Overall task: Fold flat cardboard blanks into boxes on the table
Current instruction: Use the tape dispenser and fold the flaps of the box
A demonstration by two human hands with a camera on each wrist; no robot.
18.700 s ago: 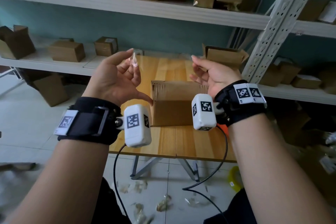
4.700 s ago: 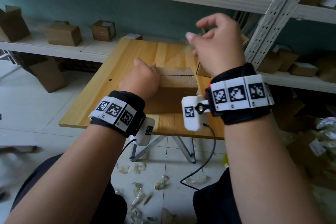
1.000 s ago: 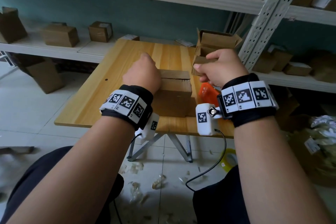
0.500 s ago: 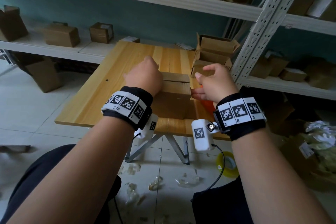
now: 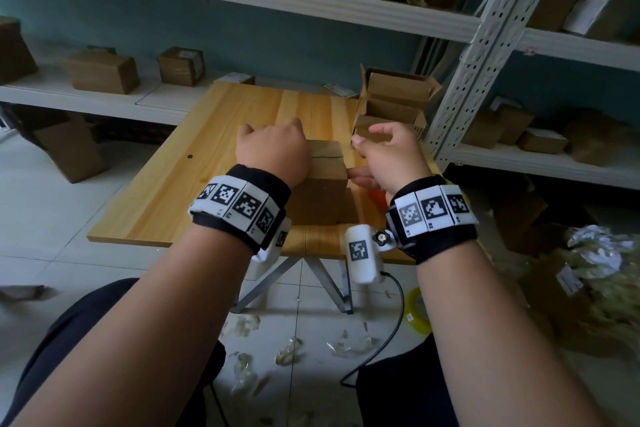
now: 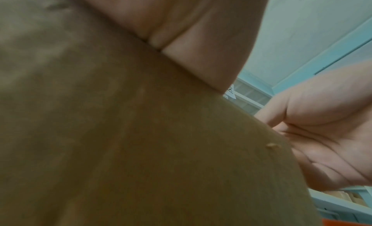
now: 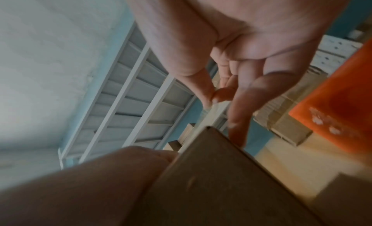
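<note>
A closed brown cardboard box (image 5: pixel 325 191) stands near the front edge of the wooden table (image 5: pixel 207 166). My left hand (image 5: pixel 277 146) lies on its top and holds it down; the fingers bend over the far side and their tips are hidden. In the left wrist view the palm sits flat against the cardboard (image 6: pixel 141 134). My right hand (image 5: pixel 367 135) is at the box's right side. Its thumb and forefinger (image 7: pixel 214 99) pinch together on what looks like a thin clear tape strip, and a lower finger (image 7: pixel 235 134) touches the box's top edge (image 7: pixel 231 181).
An orange tape dispenser (image 5: pixel 377 192) lies just right of the box, under my right hand. Open folded boxes (image 5: pixel 391 107) are stacked at the table's far right corner beside a white shelf upright (image 5: pixel 485 45). Scraps and a yellow tape roll (image 5: pixel 419 314) litter the floor.
My right hand has come down from above the table and moved in against the box's right side. My left hand has stayed on the box top.
</note>
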